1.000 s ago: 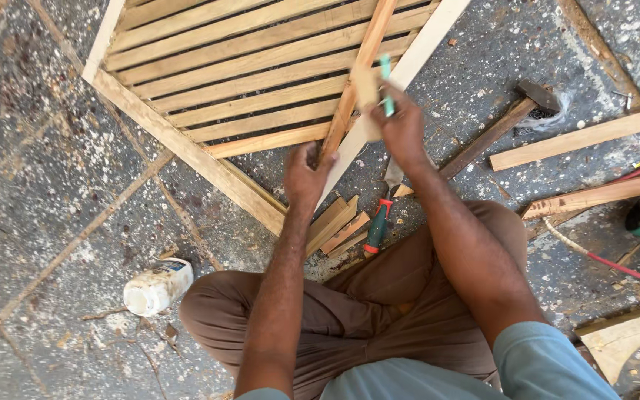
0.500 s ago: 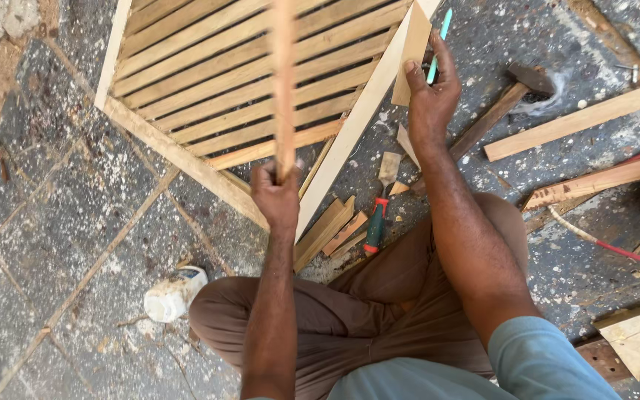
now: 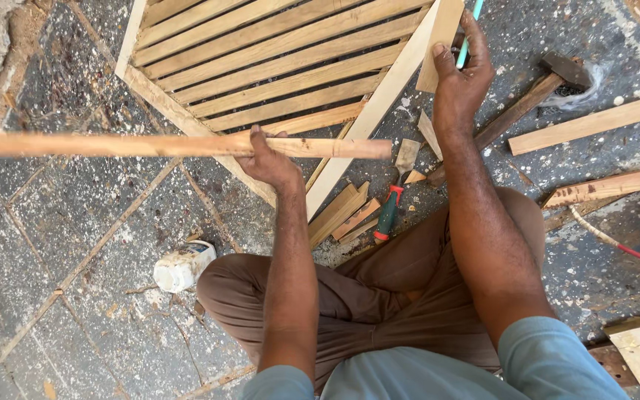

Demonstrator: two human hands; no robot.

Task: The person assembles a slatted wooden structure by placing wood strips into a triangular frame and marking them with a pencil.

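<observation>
Swung from upright to level, the wooden slat (image 3: 150,144) is being gripped by the left hand (image 3: 268,159) mid-frame; the right hand (image 3: 461,81), upper right, is clasping a short wood piece (image 3: 438,41) and teal pencil (image 3: 470,30). Steadiness is being favoured by the central grip.

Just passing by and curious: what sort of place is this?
Probably an informal woodworking spot on a floor: a pale slatted wooden frame, a wooden-handled hammer, and scattered wood offcuts.
</observation>
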